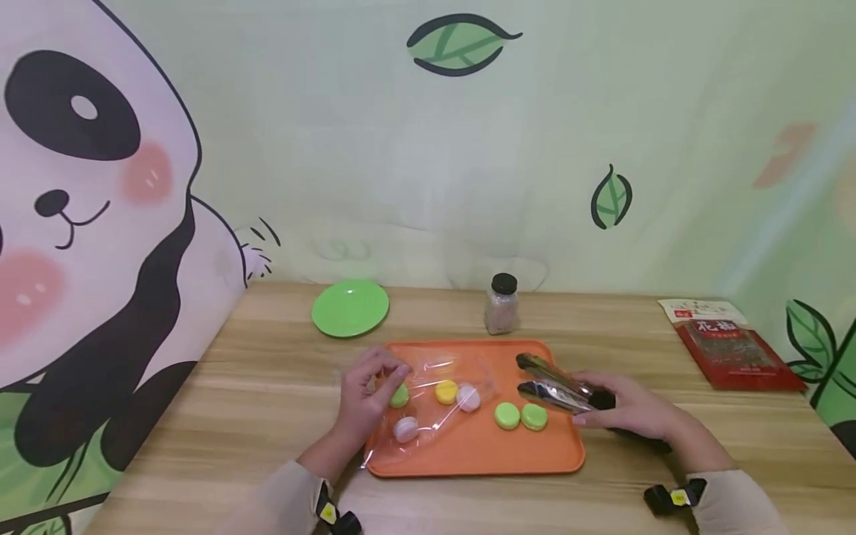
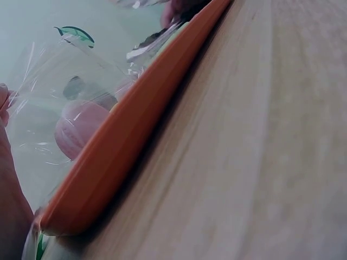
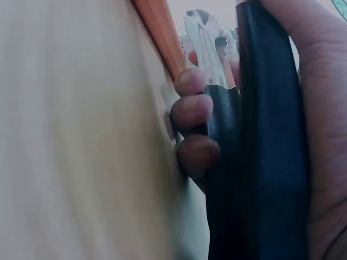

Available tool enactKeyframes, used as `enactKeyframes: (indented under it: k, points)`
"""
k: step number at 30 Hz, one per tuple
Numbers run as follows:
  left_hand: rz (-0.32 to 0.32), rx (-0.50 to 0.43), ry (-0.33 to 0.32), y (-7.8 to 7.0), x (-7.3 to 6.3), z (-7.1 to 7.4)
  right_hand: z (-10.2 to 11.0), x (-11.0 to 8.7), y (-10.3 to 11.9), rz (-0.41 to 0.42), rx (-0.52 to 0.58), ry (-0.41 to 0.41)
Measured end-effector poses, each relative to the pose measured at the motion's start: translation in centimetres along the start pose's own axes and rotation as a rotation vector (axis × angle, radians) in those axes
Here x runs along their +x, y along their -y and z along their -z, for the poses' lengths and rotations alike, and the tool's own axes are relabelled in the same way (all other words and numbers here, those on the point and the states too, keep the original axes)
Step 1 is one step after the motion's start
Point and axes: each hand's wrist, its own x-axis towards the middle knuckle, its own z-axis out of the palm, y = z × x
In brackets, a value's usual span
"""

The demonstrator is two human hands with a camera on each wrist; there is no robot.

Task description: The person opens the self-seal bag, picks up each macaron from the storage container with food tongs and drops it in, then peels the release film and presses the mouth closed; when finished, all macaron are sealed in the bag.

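My left hand [image 1: 369, 388] pinches the edge of a clear plastic bag [image 1: 435, 432] over the left half of an orange tray [image 1: 521, 459]. Through the film show a green macaron [image 1: 399, 397], a yellow macaron [image 1: 446, 391] and two pale lilac ones, the nearer lilac macaron [image 1: 405, 429] close below my fingers. Around the black handles of metal tongs [image 3: 271, 124] curl the fingers of my right hand [image 1: 625, 407]. The tongs' tips point left over the tray, spread apart with nothing between them. Two green macarons [image 1: 507, 416] lie side by side just below the tips.
Behind the tray stands a glass jar [image 1: 501, 310] with a black lid. A green plate [image 1: 351, 308] lies at the back left of the wooden table [image 1: 261, 416]. To the right is a red and white packet [image 1: 732, 349]. A printed backdrop rises behind.
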Motion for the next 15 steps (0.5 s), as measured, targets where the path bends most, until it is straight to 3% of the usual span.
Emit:
enactKeyframes:
  k: [5, 8, 15]
  points:
    - [0.006, 0.002, 0.006, -0.1, -0.2, 0.0, -0.3, -2.1, 0.1, 0.116, -0.035, 0.000]
    - [0.011, 0.005, 0.007, -0.1, -0.2, 0.1, -0.5, -2.6, 0.3, 0.182, -0.124, -0.054]
    - [0.053, 0.011, 0.024, -3.3, 0.9, 0.3, -0.6, -2.7, 0.8, 0.192, -0.366, -0.156]
